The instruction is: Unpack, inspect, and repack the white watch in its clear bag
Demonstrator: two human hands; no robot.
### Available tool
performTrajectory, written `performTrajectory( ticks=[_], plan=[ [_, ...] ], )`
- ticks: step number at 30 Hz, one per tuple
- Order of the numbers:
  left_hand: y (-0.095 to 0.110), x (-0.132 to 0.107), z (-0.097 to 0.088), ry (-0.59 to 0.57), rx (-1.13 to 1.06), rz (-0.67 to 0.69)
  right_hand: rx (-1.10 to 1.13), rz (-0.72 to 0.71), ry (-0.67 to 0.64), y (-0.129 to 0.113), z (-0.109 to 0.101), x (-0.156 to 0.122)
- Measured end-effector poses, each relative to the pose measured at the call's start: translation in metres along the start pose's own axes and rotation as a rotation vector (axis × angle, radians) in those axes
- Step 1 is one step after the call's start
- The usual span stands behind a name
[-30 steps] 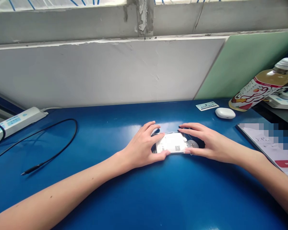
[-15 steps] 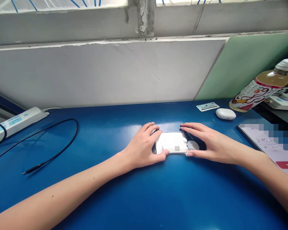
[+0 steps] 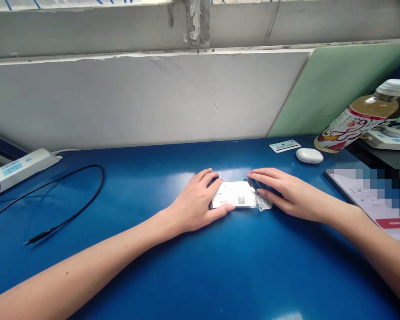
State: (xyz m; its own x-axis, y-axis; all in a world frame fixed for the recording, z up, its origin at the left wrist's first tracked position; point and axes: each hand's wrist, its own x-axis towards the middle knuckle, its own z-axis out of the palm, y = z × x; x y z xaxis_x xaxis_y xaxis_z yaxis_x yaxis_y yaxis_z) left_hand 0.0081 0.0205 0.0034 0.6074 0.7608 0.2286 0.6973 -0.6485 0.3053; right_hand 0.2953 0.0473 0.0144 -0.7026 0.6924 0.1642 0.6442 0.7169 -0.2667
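Observation:
A flat clear plastic packet (image 3: 233, 194) lies on the blue table, with a white printed face and a small square code near its front right corner. Its right end is crinkled, and a pale round piece (image 3: 268, 204) shows there. My left hand (image 3: 198, 198) grips the left end, thumb along the front edge and fingers over the back. At the right end, my right hand (image 3: 286, 191) has its thumb on the plastic and its fingertips at the back corner. Part of the right end is hidden under that hand.
Left lie a power strip (image 3: 23, 171) and a black cable (image 3: 102, 178) with a loose plug end. Back right are a card (image 3: 285, 146), a white earbud case (image 3: 309, 155) and a drink bottle (image 3: 356, 120). A tablet-like screen (image 3: 363, 209) lies far right, partly blurred.
My right thumb has moved from the packet's front edge up onto its right end, where the plastic now looks crumpled. My left hand keeps its hold. The view has shifted slightly.

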Motion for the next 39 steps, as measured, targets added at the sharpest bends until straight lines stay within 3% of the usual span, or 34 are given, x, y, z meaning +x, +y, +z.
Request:
performTrajectory(
  ticks=[12, 19, 23, 32, 39],
  plan=[
    [-0.001, 0.000, -0.002, -0.022, 0.018, 0.036, 0.053, -0.099, 0.087, -0.007, 0.006, 0.002],
    [0.005, 0.002, -0.005, 0.090, -0.010, -0.007, 0.037, -0.050, 0.179, -0.007, 0.002, 0.003],
    [0.007, 0.003, -0.004, 0.148, -0.036, -0.045, 0.105, -0.005, 0.211, -0.018, 0.003, 0.005],
    [0.007, 0.005, -0.008, -0.066, 0.004, 0.033, 0.112, 0.028, 0.208, -0.038, 0.021, 0.012],
    [0.004, 0.009, -0.008, -0.081, -0.030, 0.028, 0.104, -0.010, 0.187, -0.035, 0.020, 0.007]
  ],
)
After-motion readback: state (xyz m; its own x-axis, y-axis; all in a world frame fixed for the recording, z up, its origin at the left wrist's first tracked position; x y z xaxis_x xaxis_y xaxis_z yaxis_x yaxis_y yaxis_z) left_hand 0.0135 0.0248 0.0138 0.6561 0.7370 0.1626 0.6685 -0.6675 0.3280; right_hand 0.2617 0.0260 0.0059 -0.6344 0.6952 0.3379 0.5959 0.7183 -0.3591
